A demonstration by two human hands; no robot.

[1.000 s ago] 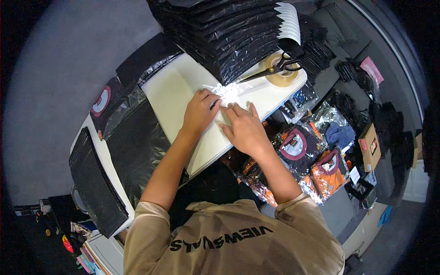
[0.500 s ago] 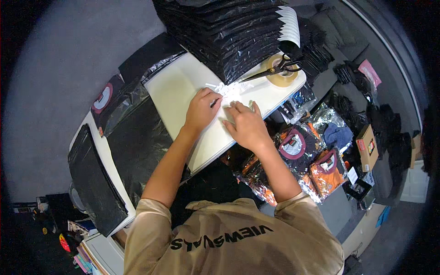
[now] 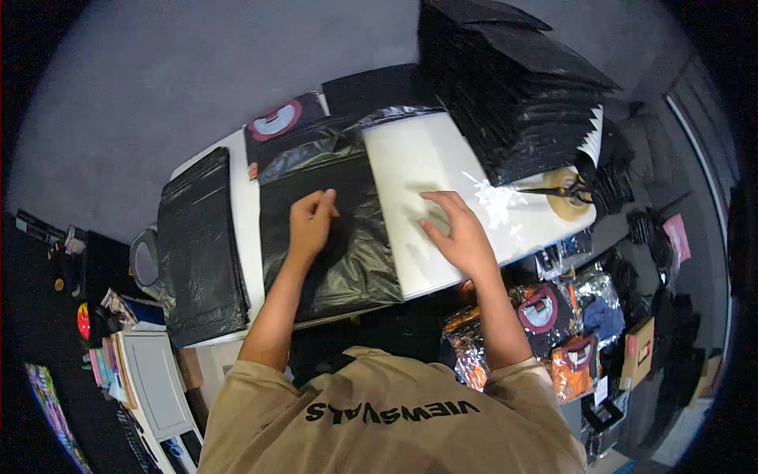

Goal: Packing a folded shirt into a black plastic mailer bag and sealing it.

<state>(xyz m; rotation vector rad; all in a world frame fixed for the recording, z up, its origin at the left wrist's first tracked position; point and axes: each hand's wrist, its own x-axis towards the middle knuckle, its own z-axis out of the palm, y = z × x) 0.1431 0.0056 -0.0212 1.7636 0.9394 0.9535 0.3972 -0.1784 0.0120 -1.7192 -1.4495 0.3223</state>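
Note:
My left hand [image 3: 310,227] is above a flat black plastic bag [image 3: 359,261], its fingers curled in. Anything inside that grasp is hidden. Over the bare part of the white table [image 3: 418,162] hovers my right hand [image 3: 460,235], with thumb and fingers apart and nothing in them. Small white paper scraps [image 3: 496,204] lie loose to its right. Beyond the scraps, black-handled scissors [image 3: 575,189] rest across a roll of clear tape [image 3: 567,210]. A folded dark shirt with a maroon collar [image 3: 276,120] lies past the bag, partly covered by clear plastic.
A tall stack of black plastic bags [image 3: 509,99] stands at the back right. Another black pile [image 3: 201,245] covers the table's left end. Bagged shirts [image 3: 572,367] and a cardboard box [image 3: 638,353] sit lower at right. A white cabinet [image 3: 154,379] is at lower left.
Both hands have left the paper scraps. The left is now over the black bag, the right over bare tabletop. My view has turned left, so the table appears shifted right.

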